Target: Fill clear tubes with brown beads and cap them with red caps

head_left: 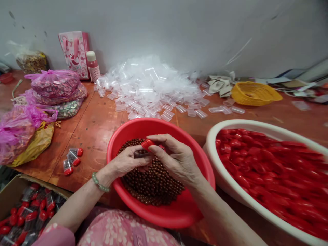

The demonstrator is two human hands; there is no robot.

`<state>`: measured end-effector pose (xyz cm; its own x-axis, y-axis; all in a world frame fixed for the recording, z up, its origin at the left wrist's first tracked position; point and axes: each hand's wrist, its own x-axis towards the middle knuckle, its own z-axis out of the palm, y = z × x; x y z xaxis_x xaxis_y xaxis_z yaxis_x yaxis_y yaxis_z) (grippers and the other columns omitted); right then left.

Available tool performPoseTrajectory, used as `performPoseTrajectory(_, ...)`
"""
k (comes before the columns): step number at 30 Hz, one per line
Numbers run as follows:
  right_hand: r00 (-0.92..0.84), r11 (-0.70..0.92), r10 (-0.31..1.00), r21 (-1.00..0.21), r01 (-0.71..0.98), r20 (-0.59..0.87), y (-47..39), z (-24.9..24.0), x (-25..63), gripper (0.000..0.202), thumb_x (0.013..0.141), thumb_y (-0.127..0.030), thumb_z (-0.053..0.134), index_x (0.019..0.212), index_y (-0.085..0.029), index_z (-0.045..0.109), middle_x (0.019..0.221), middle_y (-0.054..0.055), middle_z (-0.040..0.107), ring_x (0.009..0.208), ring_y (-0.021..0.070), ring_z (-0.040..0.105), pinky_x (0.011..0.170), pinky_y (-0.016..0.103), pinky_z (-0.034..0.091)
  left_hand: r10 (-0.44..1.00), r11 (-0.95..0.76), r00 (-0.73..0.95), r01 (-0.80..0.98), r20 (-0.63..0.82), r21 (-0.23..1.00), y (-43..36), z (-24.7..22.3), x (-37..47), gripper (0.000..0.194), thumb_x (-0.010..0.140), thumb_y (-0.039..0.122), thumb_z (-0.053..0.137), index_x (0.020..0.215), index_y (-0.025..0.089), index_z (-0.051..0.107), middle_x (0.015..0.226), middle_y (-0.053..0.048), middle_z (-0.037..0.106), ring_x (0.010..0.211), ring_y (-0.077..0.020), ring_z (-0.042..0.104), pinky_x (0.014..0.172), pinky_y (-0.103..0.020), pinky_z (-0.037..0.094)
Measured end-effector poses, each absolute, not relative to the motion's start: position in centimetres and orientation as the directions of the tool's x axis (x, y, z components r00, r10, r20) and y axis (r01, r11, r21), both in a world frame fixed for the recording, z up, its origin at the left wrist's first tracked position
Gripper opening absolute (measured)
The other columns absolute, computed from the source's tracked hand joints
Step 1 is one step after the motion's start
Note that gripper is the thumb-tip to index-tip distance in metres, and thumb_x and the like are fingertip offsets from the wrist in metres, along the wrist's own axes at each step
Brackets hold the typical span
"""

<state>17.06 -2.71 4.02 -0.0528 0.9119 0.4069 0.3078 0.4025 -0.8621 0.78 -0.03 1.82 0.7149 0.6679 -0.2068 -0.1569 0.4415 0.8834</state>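
Note:
Over a red basin (146, 218) of small round brown balls (164, 184), my two hands meet. My left hand (129, 160) is closed around a small clear plastic case (142, 153), mostly hidden by the fingers. My right hand (179, 159) pinches a glossy red cap (147, 144) with thumb and fingertips at the case's upper end. Whether the cap is fully seated I cannot tell. To the right, a white tub (211, 136) holds a heap of red plastic caps (266, 174).
Clear plastic cases (153, 89) are piled by the wall. Several red-capped filled cases (73, 158) lie left; more fill a cardboard box (43, 182). Pink bags (56, 85), a pink bottle (94, 66), a gift bag (74, 54), a cloth (220, 84) and a yellow basket (256, 97) stand behind.

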Motion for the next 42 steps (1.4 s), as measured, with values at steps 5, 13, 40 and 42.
performPoseTrajectory(5, -0.11, 0.421, 0.902, -0.797, 0.434, 0.417, -3.0, 3.5, 17.0, 0.015, 0.088, -0.024, 0.06, 0.102, -0.023, 0.066, 0.092, 0.004, 0.072, 0.083, 0.0175, 0.068, 0.076, 0.032, 0.055, 0.635, 0.37, 0.752, -0.093, -0.179, 0.924, 0.0, 1.3, 1.0, 0.044, 0.071, 0.053, 0.074, 0.072, 0.014, 0.053, 0.061, 0.006, 0.043, 0.053, -0.0048, 0.038, 0.052, -0.021, 0.029)
performPoseTrajectory(13, -0.176, 0.477, 0.872, -0.71, 0.518, 0.457, -3.0, 3.4, 17.1, 0.016, 0.089, -0.023, 0.057, 0.101, -0.023, 0.068, 0.089, 0.006, 0.073, 0.081, 0.0185, 0.068, 0.074, 0.033, 0.055, 0.635, 0.273, 0.753, -0.013, -0.17, 0.962, 0.3, 1.3, 0.6, 0.055, 0.067, 0.068, 0.067, 0.068, 0.016, 0.051, 0.054, 0.005, 0.046, 0.047, -0.0055, 0.04, 0.047, -0.021, 0.029)
performPoseTrajectory(40, -0.052, 0.429, 0.872, -0.71, 0.559, 0.486, -4.6, 1.4, 16.1, 0.008, 0.09, -0.023, 0.058, 0.095, -0.025, 0.065, 0.084, 0.002, 0.072, 0.074, 0.0157, 0.067, 0.071, 0.029, 0.054, 0.417, 0.383, 0.874, 0.082, -0.251, 0.92, 1.2, 1.4, -0.2, 0.056, 0.065, 0.068, 0.069, 0.057, 0.015, 0.052, 0.045, 0.003, 0.049, 0.04, -0.0059, 0.042, 0.043, -0.021, 0.032)
performPoseTrajectory(42, -0.107, 0.483, 0.843, -0.655, 0.581, 0.527, -4.8, 1.5, 16.1, 0.014, 0.093, -0.023, 0.054, 0.103, -0.025, 0.062, 0.091, 0.005, 0.072, 0.081, 0.0172, 0.068, 0.074, 0.031, 0.055, 0.387, 0.434, 0.886, 0.07, -0.256, 0.898, 1.2, 1.1, -0.3, 0.055, 0.064, 0.068, 0.07, 0.062, 0.014, 0.057, 0.05, 0.0, 0.056, 0.046, -0.0089, 0.051, 0.05, -0.023, 0.04)
